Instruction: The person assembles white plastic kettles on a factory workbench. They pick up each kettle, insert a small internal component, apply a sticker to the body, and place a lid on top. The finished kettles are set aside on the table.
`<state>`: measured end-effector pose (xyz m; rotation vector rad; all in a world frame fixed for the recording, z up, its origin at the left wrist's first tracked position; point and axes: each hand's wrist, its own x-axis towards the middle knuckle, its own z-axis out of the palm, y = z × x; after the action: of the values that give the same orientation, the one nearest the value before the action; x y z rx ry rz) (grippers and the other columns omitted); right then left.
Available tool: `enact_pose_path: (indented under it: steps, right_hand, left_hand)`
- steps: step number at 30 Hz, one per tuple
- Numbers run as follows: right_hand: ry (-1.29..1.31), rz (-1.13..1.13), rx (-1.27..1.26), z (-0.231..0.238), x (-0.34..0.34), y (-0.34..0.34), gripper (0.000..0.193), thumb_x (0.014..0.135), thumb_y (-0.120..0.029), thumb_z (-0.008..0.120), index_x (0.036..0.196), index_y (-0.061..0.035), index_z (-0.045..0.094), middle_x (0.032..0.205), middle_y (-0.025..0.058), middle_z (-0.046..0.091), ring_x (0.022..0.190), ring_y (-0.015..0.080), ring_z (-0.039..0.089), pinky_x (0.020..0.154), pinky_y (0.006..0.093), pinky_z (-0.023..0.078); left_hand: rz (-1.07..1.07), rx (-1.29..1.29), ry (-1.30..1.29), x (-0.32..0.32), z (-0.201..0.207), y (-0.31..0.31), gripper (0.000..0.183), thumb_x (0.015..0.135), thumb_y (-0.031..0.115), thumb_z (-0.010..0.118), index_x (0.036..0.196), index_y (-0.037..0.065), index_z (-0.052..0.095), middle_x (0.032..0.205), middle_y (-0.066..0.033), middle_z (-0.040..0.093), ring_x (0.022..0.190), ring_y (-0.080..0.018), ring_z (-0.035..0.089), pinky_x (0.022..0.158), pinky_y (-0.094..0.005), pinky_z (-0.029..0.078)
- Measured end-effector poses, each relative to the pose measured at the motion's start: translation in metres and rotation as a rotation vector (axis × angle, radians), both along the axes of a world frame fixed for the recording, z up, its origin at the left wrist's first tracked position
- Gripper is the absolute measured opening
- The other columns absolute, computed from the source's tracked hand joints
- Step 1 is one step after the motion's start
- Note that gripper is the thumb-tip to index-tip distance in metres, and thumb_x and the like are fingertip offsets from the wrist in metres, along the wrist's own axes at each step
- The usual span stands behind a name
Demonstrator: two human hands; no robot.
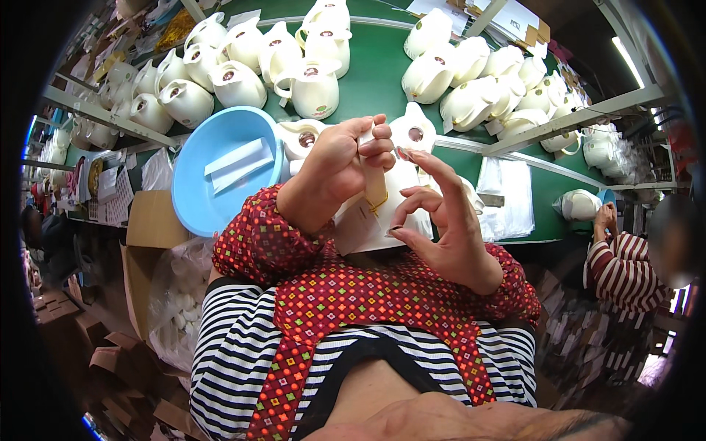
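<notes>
My left hand [340,156] is closed around the upright handle of a white jug [374,181], right in front of my chest. A yellow cord [376,205] loops round the lower part of this handle. From it hangs a pale card tag [358,226], which covers some of the jug's body. To the right of the handle, my right hand [450,224] has its fingers curved and spread, with a gap between thumb and fingertips. Nothing shows in its grasp. Another white jug [413,132] with a round dark-red spot on top stands just beyond my hands.
A light-blue basin [193,176] with folded white papers [239,163] stands at the left. Several white jugs [239,84] crowd the green table [375,73]. Clear plastic bags [507,202] lie at the right. An open cardboard box [151,220] is lower left; a person in striped sleeves [625,268] works at right.
</notes>
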<state>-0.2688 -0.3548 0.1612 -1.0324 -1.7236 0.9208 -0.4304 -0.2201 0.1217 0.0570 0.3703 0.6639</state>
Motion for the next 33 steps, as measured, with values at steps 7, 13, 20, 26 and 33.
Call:
enact_pose_path:
  steps: [7,13,20,26,33]
  right_hand:
    - [-0.064,0.021,0.017,-0.001,-0.006,0.001,0.090,0.075,0.016,0.072,0.154,-0.0076,0.036,0.155,0.0188,0.035,0.086,0.0167,0.070,0.093,0.0359,0.053]
    - [-0.090,0.036,0.038,-0.004,-0.012,0.004,0.089,0.074,0.018,0.071,0.153,-0.0082,0.038,0.156,0.0199,0.032,0.088,0.0183,0.069,0.086,0.0323,0.056]
    - [-0.171,0.018,0.102,-0.010,-0.013,0.003,0.089,0.075,0.016,0.072,0.153,-0.0087,0.038,0.157,0.0224,0.029,0.096,0.0212,0.068,0.090,0.0346,0.056]
    - [-0.135,0.005,0.090,-0.023,-0.013,0.008,0.091,0.075,0.010,0.077,0.154,-0.0092,0.037,0.158,0.0236,0.026,0.118,0.0321,0.063,0.099,0.0409,0.054]
    - [-0.184,0.134,0.108,-0.009,-0.024,0.018,0.094,0.073,0.005,0.080,0.155,-0.0119,0.036,0.159,0.0247,0.023,0.145,0.0458,0.037,0.108,0.0471,0.049]
  left_hand:
    - [0.013,0.037,-0.007,-0.004,-0.003,-0.001,0.015,0.109,0.012,0.043,0.120,0.003,0.044,0.081,0.0009,0.049,0.062,-0.0056,0.039,0.058,-0.0212,0.036]
    - [0.006,0.021,0.007,-0.004,-0.008,0.002,0.017,0.108,0.012,0.042,0.123,0.003,0.042,0.083,-0.0006,0.050,0.063,-0.0068,0.040,0.060,-0.0228,0.038]
    - [0.009,0.034,0.066,-0.007,-0.006,0.004,0.016,0.108,0.013,0.043,0.121,0.004,0.044,0.083,-0.0005,0.050,0.063,-0.0068,0.040,0.062,-0.0252,0.039]
    - [0.007,0.030,0.045,-0.006,-0.011,0.007,0.012,0.108,0.013,0.044,0.115,0.004,0.046,0.081,0.0006,0.049,0.061,-0.0065,0.039,0.061,-0.0244,0.039]
    - [-0.022,0.042,0.044,0.000,-0.011,0.014,0.013,0.107,0.013,0.046,0.116,0.004,0.046,0.081,0.0006,0.050,0.060,-0.0070,0.039,0.060,-0.0243,0.041]
